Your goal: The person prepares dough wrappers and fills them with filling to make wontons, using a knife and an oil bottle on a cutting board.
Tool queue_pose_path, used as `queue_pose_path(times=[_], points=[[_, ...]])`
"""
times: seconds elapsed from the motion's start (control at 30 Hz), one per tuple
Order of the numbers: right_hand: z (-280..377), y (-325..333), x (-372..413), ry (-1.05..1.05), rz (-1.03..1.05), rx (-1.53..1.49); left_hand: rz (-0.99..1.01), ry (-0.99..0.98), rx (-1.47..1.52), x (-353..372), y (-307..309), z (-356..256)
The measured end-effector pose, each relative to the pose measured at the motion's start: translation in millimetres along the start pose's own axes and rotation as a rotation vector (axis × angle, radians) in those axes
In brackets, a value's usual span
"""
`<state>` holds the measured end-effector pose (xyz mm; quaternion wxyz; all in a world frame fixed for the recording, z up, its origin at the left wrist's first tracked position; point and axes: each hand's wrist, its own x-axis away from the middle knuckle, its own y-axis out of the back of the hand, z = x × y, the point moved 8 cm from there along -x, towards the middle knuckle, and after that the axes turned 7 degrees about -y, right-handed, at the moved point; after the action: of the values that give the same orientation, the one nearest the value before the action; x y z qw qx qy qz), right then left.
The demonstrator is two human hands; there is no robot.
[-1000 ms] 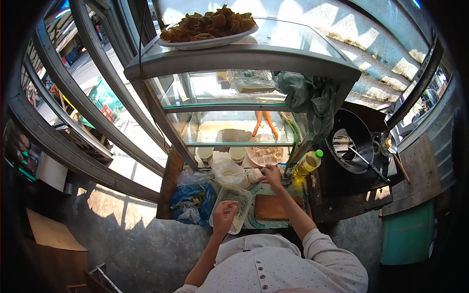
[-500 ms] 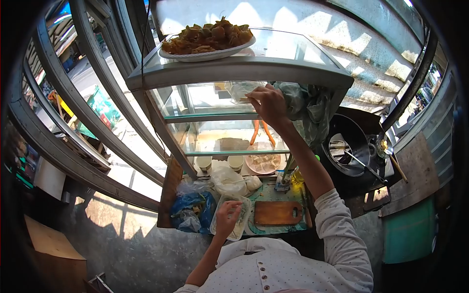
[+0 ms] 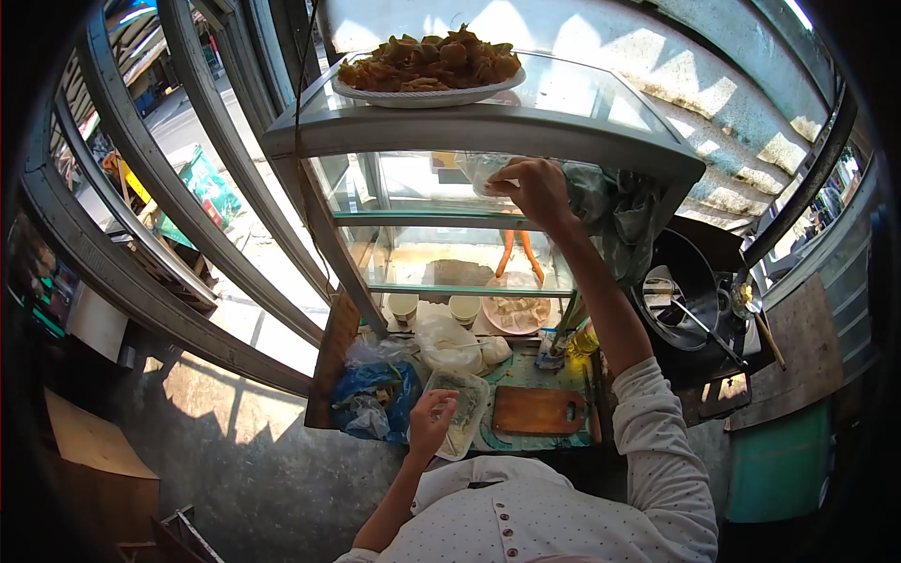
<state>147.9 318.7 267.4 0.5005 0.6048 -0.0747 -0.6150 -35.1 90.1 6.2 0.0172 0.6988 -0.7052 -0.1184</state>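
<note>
My right hand is raised to the upper shelf of a glass display case. Its fingertips pinch the edge of a clear plastic bag. More crumpled bags lie just right of that hand. Lower down, my left hand hovers at the left side of a clear plastic tub, fingers loosely bent and holding nothing I can see. Beside the tub are a blue plastic bag and a wooden cutting board.
A heaped plate of food tops the case. Inside hang orange sausage-like strips above a plate of pale pieces. Two cups stand nearby. At right, a black wok holds a spatula; a wooden-handled strainer lies beside it.
The view has shifted slightly, so the case appears farther right. My right hand stays at the upper shelf beside the clear bag. My left hand remains by the tub, fingers a little more bent.
</note>
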Motion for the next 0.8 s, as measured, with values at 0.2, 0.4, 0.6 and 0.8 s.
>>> queue_pose_path(times=[0.2, 0.4, 0.6, 0.8], points=[[-6, -3, 0, -0.018, -0.005, -0.069, 0.004, 0.004, -0.007, -2, 2, 1], [-9, -5, -1, -0.06, 0.041, -0.06, 0.003, 0.003, -0.003, -3, 2, -1], [-11, -6, -2, -0.084, 0.033, -0.083, -0.004, 0.013, -0.012, -3, 3, 0], [-10, -6, -1, -0.068, 0.01, -0.072, -0.006, 0.015, -0.018, -4, 5, 0]])
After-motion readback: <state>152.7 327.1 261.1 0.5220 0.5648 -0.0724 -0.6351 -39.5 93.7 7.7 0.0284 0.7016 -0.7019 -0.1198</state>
